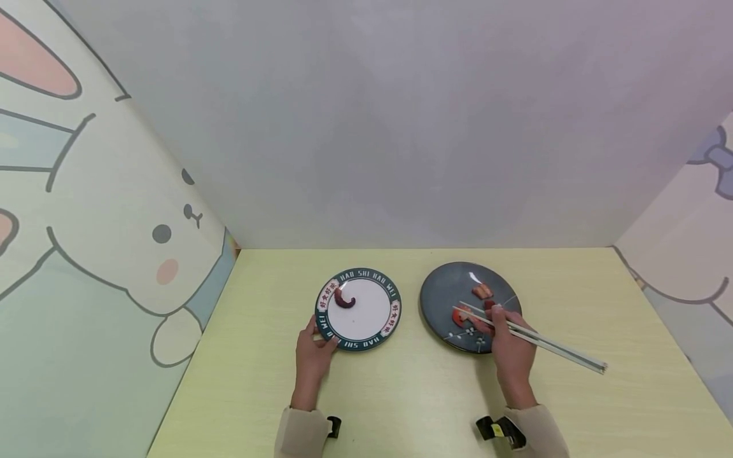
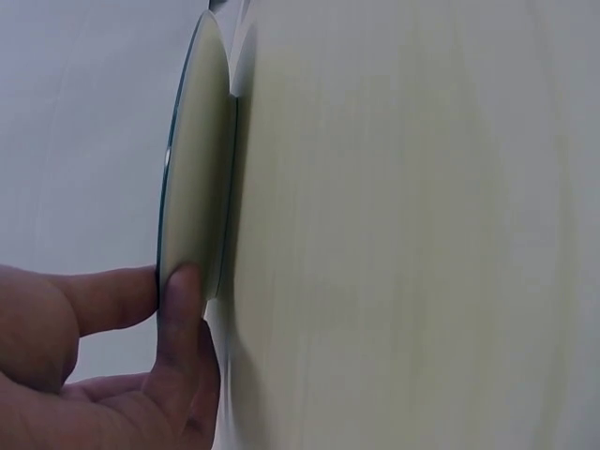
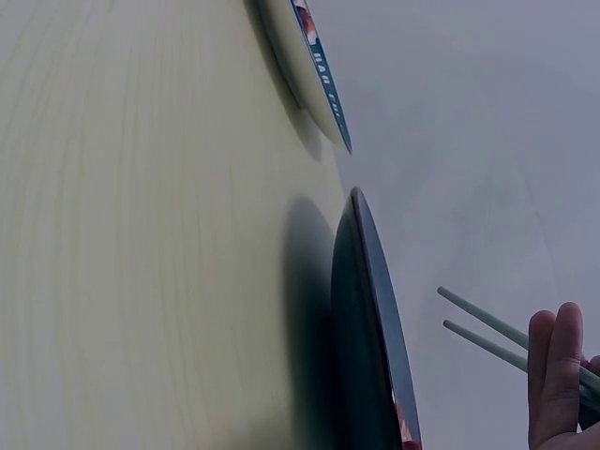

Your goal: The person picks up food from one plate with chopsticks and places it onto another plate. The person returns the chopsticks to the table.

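Observation:
My left hand (image 1: 315, 356) pinches the near left edge of a white plate (image 1: 362, 318) with a dark green lettered rim. On that plate lies a curved dark-red food piece (image 1: 345, 299). In the left wrist view, the thumb and fingers (image 2: 180, 309) grip the plate's edge. My right hand (image 1: 512, 350) holds a pair of pale chopsticks (image 1: 561, 348), their tips slightly apart above a dark grey plate (image 1: 438, 299). Under the tips is a red-and-orange food piece (image 1: 460, 316); whether they touch it I cannot tell. The right wrist view shows the chopsticks (image 3: 487, 314) above the plate's edge.
An orange-pink food piece (image 1: 483, 291) lies toward the back of the dark plate, with a dark-red bit (image 1: 490, 305) near my fingers. Both plates stand on a pale yellow table (image 1: 401, 407). A grey wall (image 1: 401, 127) rises behind it, and cartoon-printed walls (image 1: 132, 210) flank it.

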Motion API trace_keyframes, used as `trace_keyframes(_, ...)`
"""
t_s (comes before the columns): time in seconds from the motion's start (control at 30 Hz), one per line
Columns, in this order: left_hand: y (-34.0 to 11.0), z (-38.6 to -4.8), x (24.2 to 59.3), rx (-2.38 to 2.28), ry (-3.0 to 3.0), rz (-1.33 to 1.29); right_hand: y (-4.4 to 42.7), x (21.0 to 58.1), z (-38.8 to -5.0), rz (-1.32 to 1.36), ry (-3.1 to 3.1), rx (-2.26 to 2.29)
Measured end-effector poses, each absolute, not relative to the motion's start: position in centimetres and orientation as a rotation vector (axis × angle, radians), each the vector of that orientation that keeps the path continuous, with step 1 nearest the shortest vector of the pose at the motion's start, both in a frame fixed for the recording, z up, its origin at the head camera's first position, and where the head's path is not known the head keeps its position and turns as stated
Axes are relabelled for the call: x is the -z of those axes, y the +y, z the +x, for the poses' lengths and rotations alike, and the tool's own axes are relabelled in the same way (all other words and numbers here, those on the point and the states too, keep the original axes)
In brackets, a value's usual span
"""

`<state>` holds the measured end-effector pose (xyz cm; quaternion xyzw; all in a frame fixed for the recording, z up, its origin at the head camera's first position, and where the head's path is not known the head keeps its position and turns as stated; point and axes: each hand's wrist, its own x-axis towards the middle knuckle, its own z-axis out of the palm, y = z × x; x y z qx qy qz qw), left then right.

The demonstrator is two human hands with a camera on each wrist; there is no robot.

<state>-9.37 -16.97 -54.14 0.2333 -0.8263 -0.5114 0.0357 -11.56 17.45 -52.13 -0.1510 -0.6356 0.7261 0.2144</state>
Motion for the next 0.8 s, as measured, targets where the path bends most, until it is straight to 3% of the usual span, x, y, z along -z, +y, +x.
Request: trace_keyframes(0.8,-16.82,-9.42,54.12,1.578,-2.508,0.721,17.03,51.88,-11.54,-0.405,-1.768,-2.054)
